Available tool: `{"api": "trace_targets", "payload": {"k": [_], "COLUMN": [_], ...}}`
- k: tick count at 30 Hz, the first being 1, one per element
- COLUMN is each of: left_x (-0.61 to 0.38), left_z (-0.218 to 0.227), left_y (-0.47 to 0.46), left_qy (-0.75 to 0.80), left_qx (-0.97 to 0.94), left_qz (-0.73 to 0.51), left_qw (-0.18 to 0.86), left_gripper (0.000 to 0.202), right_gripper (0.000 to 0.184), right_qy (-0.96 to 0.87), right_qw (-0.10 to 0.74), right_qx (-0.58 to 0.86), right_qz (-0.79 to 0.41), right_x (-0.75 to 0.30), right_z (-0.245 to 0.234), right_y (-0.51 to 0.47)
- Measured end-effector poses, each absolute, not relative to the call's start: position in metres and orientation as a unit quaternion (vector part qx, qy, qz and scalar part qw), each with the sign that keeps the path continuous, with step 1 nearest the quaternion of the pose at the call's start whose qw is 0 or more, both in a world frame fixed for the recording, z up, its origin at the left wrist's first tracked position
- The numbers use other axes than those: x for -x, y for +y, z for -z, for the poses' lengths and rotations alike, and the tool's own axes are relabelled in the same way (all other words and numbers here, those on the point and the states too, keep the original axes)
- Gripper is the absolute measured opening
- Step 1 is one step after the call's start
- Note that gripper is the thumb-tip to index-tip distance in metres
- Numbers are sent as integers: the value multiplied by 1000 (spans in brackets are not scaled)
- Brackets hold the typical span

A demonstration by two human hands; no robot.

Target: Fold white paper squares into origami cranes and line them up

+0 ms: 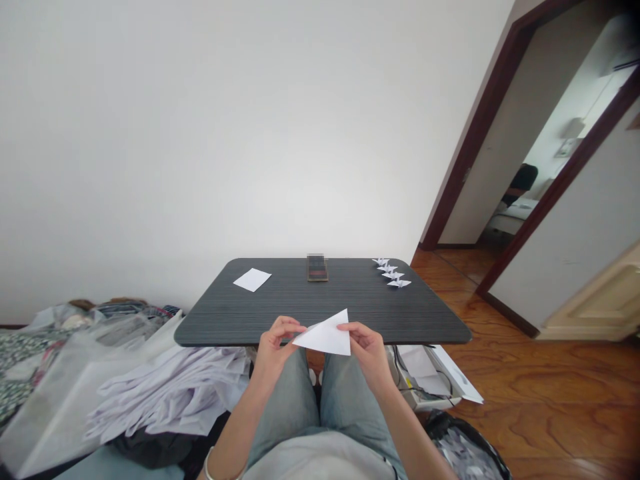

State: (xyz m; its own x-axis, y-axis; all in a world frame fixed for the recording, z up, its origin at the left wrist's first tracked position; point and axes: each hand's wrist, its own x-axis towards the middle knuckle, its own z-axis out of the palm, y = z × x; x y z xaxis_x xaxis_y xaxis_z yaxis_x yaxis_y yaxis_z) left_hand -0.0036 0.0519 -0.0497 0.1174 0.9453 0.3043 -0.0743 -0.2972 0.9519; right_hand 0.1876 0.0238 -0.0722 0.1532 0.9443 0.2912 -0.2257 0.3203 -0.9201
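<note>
A white sheet of paper (pixel 327 335), folded into a triangle, is held in the air over the table's front edge. My left hand (pixel 278 342) pinches its narrow left corner between thumb and fingers. On the right side, my right hand (pixel 367 343) grips the paper near its edge, fingers closed on it. One point of the triangle stands up at the top right. Beyond my hands, a flat white square of paper (pixel 253 280) lies on the table's left side. Several folded white paper cranes (pixel 399 283) sit in a slanting row at the back right.
The dark wood-grain table (pixel 280 310) stands against a white wall. A small dark rectangular object (pixel 317 268) is at its back middle. White cloth (pixel 170 390) is heaped at left. At right are an open box (pixel 425 373) with cables and a black bag (pixel 465 447).
</note>
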Motion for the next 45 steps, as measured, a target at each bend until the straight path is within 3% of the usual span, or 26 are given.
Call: {"api": "trace_targets", "payload": {"k": [10,16,26,32,36,40,45], "left_x": [-10,-11,-8,-2,-2,-1,0], "left_z": [45,47,43,46,46,47,48], "left_y": [37,37,32,38,40,41,38], "left_qy": [362,340,305,306,294,280,274], "left_qx": [-496,-475,-550,-562,-592,-640,-707], "left_qz": [-514,-525,-531,-508,-494,-509,-530], "left_qw": [599,619,568,577,564,504,379], "left_gripper": [33,28,21,40,27,20,15], "right_gripper": [20,15,21,22,23,25,15], "right_qy": [-479,-474,-531,-525,-536,-535,-508], "right_qw": [662,664,654,651,654,667,712], "right_qx": [375,362,360,336,314,313,306], "right_qz": [-438,-451,-401,-432,-432,-414,-375], "right_x": [-185,-184,-180,-181,-181,-180,-177], "right_z": [67,68,64,69,69,67,67], "right_y": [17,17,11,13,13,13,11]}}
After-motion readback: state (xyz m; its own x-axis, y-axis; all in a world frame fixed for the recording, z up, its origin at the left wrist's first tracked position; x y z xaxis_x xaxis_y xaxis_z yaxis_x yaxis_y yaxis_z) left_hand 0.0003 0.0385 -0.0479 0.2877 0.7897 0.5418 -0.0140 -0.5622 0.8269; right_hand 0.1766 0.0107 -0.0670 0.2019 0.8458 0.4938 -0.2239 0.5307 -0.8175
